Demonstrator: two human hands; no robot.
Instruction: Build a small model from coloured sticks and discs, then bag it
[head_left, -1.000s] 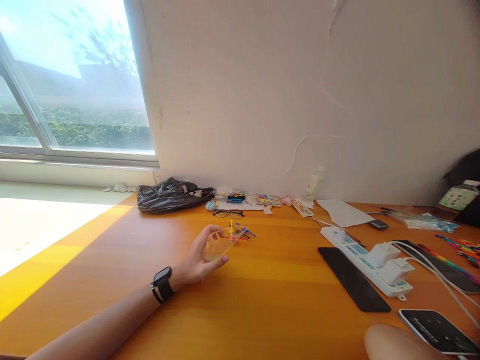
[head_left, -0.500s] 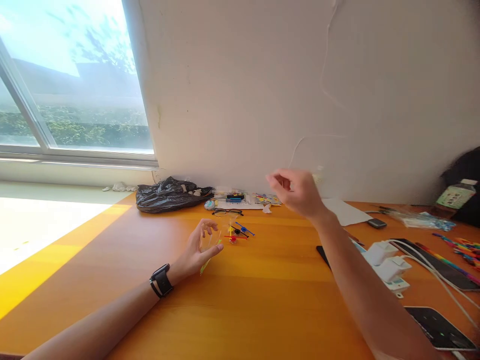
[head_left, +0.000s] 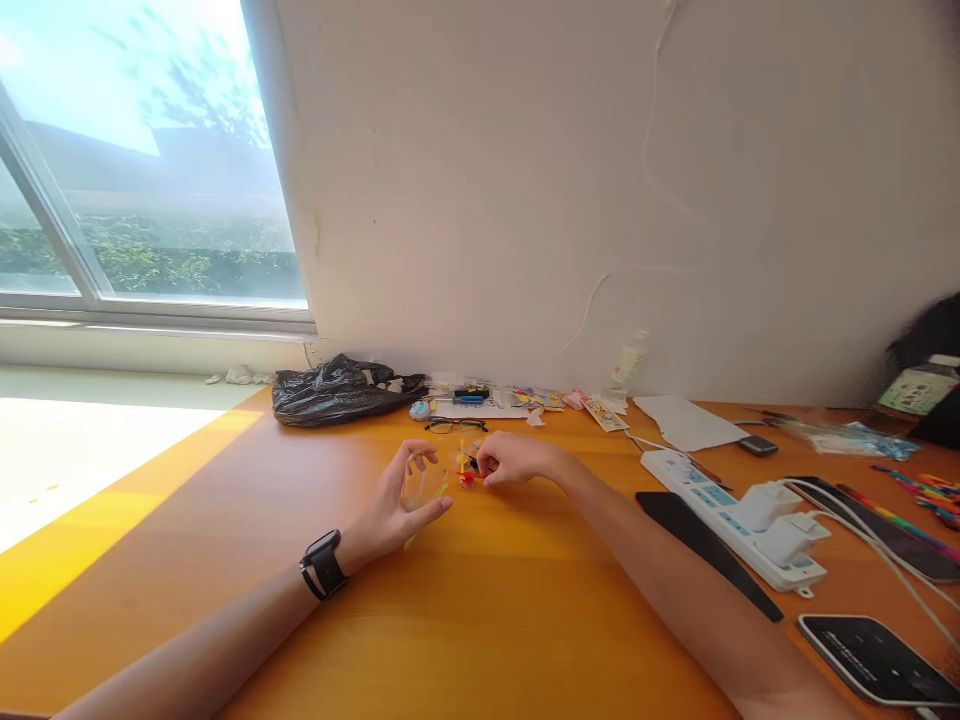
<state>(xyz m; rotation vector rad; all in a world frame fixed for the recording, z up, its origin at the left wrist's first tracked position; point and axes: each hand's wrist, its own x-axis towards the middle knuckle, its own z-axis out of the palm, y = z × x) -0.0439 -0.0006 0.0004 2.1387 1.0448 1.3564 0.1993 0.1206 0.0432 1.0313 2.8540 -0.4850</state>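
My left hand [head_left: 401, 500], a dark watch on its wrist, curls its fingers and thumb round a clear plastic piece with yellow-green edges [head_left: 428, 487]. The piece is see-through and its full shape is hard to make out. Just to the right, my right hand [head_left: 517, 458] reaches down to a small group of coloured plastic parts on the table. Its fingers are pressed together at the group; what they grip is hidden. A yellow part [head_left: 462, 452] and a red part [head_left: 466, 480] show beside the fingertips, with a bit of black between them.
Eyeglasses [head_left: 455, 426] lie behind the parts. A black plastic bag [head_left: 341, 390] and packets of small pieces [head_left: 532, 399] line the wall. To the right are a white power strip [head_left: 697, 490] with chargers, a phone [head_left: 874, 655] and a paper sheet [head_left: 686, 423].
My right hand has come down and leftward from in front of the wall to the coloured parts, covering the blue one. My left hand has hardly moved.
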